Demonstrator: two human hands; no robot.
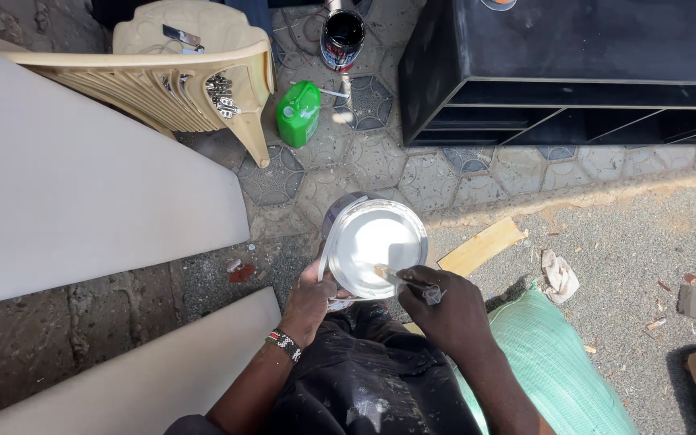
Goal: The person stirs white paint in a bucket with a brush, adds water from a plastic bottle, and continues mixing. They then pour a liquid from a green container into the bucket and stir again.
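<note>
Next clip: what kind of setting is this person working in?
Probably an outdoor furniture-painting spot on a paved roadside. Sunlit patterned paving stones meet gravel, a black shelf unit stands nearby, and pale boards lie alongside. The left hand steadies a can of white paint; the right hand holds a tool in it.

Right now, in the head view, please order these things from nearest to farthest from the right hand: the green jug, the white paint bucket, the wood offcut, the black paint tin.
1. White paint bucket: just ahead of the right hand, held by the left.
2. Wood offcut: on the ground, slightly right.
3. Green jug: far ahead, beside the plastic chair.
4. Black paint tin: farthest, top edge.
</note>
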